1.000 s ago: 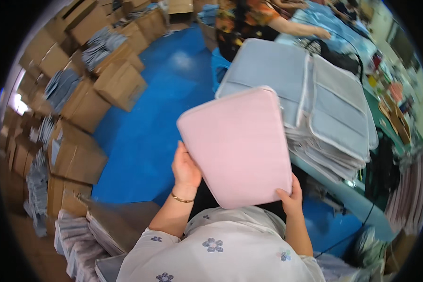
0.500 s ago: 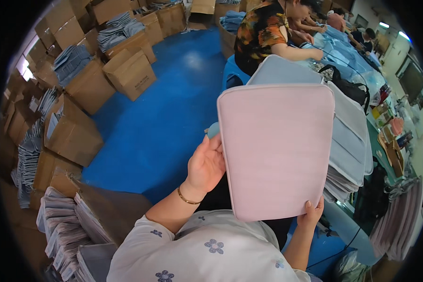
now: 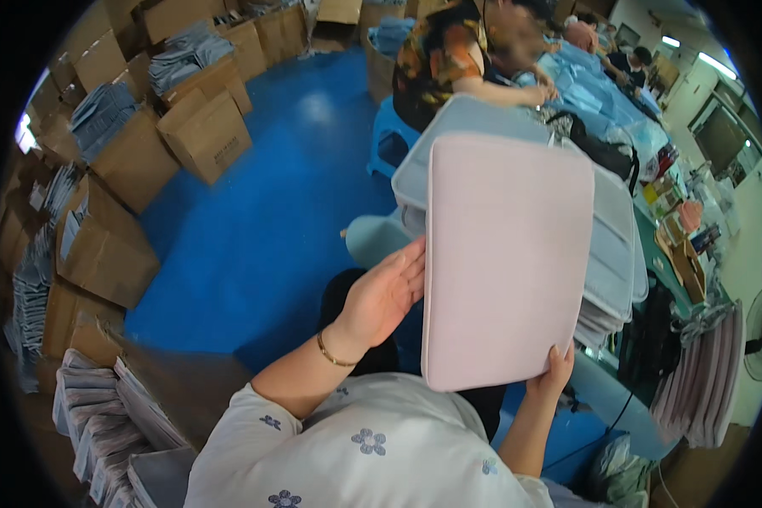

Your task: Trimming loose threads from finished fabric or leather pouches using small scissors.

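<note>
A pale pink padded laptop sleeve [image 3: 505, 258] is held upright in front of me. My right hand [image 3: 549, 377] grips it at its lower right edge. Beside its left edge, my left hand [image 3: 381, 292] has its fingers stretched out, their tips at or touching the edge. Behind the sleeve, grey-blue sleeves [image 3: 611, 245] are piled on the edge of a green worktable [image 3: 670, 252]. A light blue rounded surface [image 3: 372, 241] shows left of the pile.
Cardboard boxes [image 3: 203, 135] holding folded grey items line the left. A co-worker [image 3: 423, 68] sits on a blue stool [image 3: 385, 144], with others farther along. Pink padded pieces [image 3: 694, 381] hang at right beside a fan [image 3: 753, 356]. Stacked pale sleeves [image 3: 102, 415] lie at lower left.
The pink sleeve has swung from tilted to upright and shifted right. My left hand has followed, its fingers straightening from a hold on the edge.
</note>
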A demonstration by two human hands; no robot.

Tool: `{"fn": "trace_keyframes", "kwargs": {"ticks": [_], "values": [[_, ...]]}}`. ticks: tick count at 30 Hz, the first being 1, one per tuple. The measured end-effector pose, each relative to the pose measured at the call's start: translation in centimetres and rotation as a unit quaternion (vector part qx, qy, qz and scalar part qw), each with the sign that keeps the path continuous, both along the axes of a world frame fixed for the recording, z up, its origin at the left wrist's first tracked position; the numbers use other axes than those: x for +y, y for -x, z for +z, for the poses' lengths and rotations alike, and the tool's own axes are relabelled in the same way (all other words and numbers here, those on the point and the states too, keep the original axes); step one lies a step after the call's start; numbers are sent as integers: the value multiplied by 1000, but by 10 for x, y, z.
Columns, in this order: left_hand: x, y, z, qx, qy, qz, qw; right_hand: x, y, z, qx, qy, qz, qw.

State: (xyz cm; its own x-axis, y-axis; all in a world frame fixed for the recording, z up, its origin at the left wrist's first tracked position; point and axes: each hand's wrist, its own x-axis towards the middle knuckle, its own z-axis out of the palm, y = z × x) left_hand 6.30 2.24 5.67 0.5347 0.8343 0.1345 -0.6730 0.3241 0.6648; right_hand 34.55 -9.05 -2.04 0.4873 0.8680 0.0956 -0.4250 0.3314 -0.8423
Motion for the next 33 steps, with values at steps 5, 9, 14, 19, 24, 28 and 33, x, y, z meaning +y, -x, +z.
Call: {"fn": "trace_keyframes", "kwargs": {"ticks": [5,9,14,19,24,28,33], "values": [[-1,-5,-7,4,-15,-26,1000,8,-2,7,17,-6,-28,999],[-2,-12,-14,47,-3,-33,998,14,-1,13,35,-20,-30,999],[-6,-13,-18,73,-12,-59,996,7,-35,25,-13,-75,-127,989],[-5,-6,-30,96,-17,-48,994,-7,-82,130,-212,-178,-352,894],[-8,-9,-26,93,-8,-54,994,5,-67,139,-688,-92,-487,530],[-16,3,37,97,-274,29,956,34,-24,104,-816,4,-289,501],[-31,17,122,-69,-450,75,887,40,-15,84,-807,5,-304,507]]}}
